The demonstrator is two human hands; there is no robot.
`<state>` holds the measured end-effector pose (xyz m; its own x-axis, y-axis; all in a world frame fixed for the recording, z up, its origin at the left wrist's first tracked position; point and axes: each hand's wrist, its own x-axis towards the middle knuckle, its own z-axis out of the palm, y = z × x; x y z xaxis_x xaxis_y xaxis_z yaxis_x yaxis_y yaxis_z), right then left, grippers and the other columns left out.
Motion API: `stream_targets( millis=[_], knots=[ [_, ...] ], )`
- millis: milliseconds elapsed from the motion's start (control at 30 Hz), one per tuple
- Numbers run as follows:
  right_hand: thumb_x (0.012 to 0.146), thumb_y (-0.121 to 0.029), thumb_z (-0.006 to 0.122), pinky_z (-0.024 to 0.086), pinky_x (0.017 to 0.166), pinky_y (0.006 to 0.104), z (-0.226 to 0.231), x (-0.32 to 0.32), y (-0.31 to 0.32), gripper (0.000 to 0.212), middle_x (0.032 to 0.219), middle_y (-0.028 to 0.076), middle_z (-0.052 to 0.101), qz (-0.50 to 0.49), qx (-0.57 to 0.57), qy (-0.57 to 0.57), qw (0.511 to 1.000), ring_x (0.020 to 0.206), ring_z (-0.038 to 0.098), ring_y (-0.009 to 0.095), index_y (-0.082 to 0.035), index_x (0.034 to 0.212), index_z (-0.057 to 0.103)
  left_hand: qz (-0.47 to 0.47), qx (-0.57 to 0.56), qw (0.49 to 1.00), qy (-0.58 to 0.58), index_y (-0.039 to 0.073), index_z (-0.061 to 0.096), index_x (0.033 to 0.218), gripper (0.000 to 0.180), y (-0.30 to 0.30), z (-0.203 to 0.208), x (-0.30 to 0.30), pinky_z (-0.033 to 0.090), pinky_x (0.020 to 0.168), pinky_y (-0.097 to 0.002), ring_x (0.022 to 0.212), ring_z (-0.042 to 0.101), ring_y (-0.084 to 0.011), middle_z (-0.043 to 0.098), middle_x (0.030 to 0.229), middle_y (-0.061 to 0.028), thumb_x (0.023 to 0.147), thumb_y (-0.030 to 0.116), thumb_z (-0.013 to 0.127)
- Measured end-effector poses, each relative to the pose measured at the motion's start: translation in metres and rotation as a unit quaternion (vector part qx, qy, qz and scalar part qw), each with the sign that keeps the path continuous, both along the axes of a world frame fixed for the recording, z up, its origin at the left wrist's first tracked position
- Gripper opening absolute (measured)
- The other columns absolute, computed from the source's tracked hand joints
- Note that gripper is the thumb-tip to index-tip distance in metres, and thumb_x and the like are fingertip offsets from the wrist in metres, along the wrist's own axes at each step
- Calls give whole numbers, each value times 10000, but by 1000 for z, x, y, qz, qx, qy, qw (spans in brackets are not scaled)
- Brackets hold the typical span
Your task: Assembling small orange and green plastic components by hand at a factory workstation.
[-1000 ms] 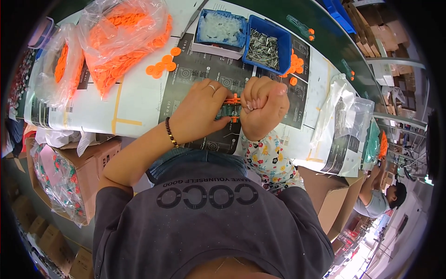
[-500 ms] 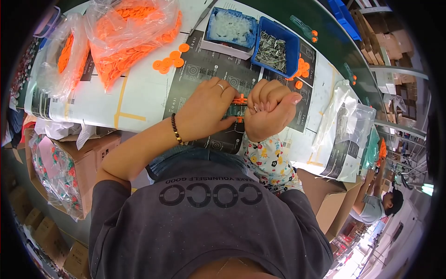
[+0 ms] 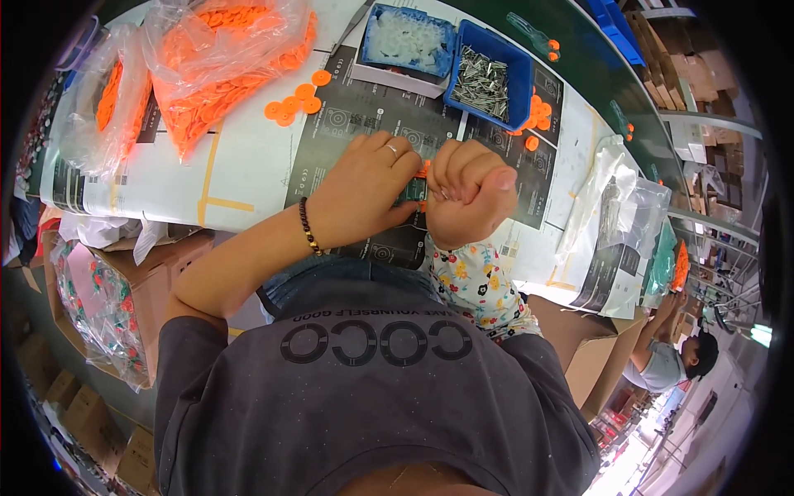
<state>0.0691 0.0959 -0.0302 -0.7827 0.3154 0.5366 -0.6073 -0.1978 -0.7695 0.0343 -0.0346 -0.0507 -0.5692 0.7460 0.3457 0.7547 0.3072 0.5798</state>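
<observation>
My left hand point(image 3: 368, 186), wearing a ring and a beaded bracelet, grips a small translucent green toy body with orange wheels point(image 3: 413, 190) low on the table in front of me. Its thumb and fingers close round the left side of the piece. Right beside it, my right hand point(image 3: 470, 197) is curled into a fist, pressed against the right side of the toy body. Whatever lies inside the fist is hidden. A flowered sleeve point(image 3: 475, 285) covers my right forearm.
Ahead stand a blue bin of metal pins point(image 3: 488, 78) and a blue tray of whitish grease point(image 3: 405, 41). Loose orange wheels point(image 3: 291, 105) and a bag of them point(image 3: 223, 66) lie left. Plastic bags point(image 3: 633, 219) lie right. Another person point(image 3: 670, 360) works far right.
My right fist has shifted slightly left, over the toy body, and covers more of it. My left hand keeps its hold. The whole view has moved a little.
</observation>
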Motion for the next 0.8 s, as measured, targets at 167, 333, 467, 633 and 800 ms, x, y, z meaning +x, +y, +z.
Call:
stream_targets(
  millis=[167,333,467,633,800],
  knots=[
    [1005,-347,346,206,377,244,-3,-3,5,464,555,38,314,-8,22,32,999,458,286,121,-83,624,329,-11,-7,999,40,30,533,1100,509,2,7,-2,393,878,-415,986,515,-308,553,1011,-120,674,192,760],
    [982,-332,419,177,370,227,38,12,69,427,565,-5,287,-62,-240,-1,969,456,262,90,-118,624,329,-42,-13,999,11,41,510,1177,563,-12,35,-24,395,911,-434,1040,519,-327,575,1073,-142,690,184,753],
    [974,-273,444,175,371,215,43,38,106,392,566,-13,317,-66,-171,-86,979,466,270,73,-109,630,352,79,124,980,137,78,475,1231,532,18,93,-135,411,931,-435,1107,525,-345,589,1150,-158,757,151,704],
    [944,-177,512,304,421,199,52,28,124,274,617,9,474,-27,64,-297,952,527,408,67,-54,700,486,153,-242,946,151,83,379,1338,610,69,56,-289,365,995,-501,1139,520,-359,559,1239,-164,795,143,652],
    [899,-151,592,451,621,227,61,-42,178,163,771,46,621,-104,335,-274,895,687,559,95,10,906,612,180,-319,914,178,109,354,1394,648,68,37,-291,303,1039,-540,1294,394,-319,491,1338,-132,807,146,626]
  ],
)
